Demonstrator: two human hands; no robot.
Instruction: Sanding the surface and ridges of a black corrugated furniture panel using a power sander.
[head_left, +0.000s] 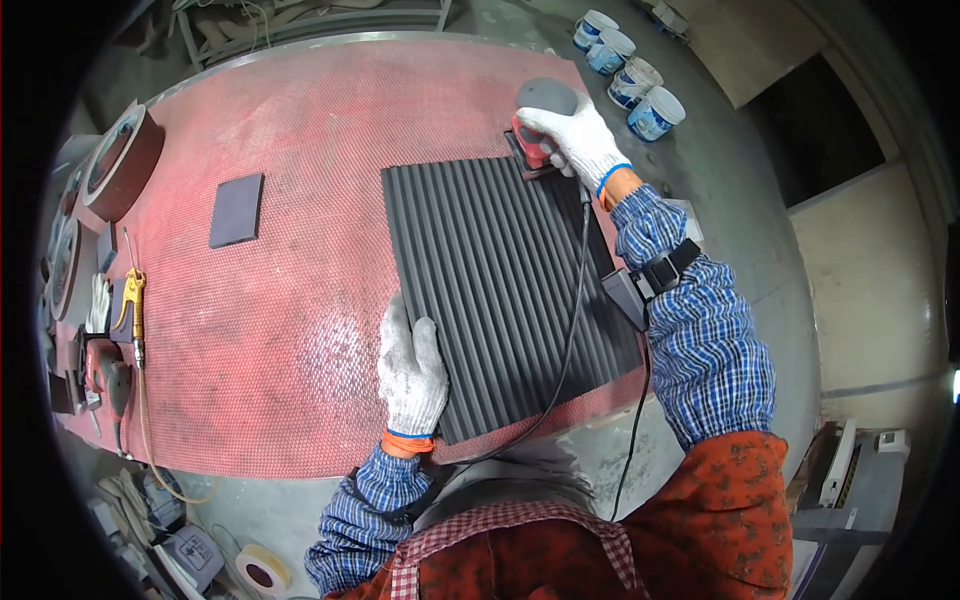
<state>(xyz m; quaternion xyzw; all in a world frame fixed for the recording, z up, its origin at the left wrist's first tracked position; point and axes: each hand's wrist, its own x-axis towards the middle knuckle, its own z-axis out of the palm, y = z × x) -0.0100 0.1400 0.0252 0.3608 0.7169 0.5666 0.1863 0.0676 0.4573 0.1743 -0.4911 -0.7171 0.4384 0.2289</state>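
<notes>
A dark grey ribbed panel (500, 270) lies flat on the red textured mat (300, 300). My left hand (410, 370), in a white glove, presses flat on the panel's near left edge. In my right hand (575, 135), also gloved, is a red and grey power sander (540, 120) resting at the panel's far right corner. The sander's black cord (575, 300) runs back across the panel toward me.
A small dark square pad (237, 210) lies on the mat to the left. Sanding discs (115, 160), a yellow air gun (133, 300) and another red tool (105, 375) line the left edge. Several white and blue tubs (630, 80) stand on the floor beyond the table.
</notes>
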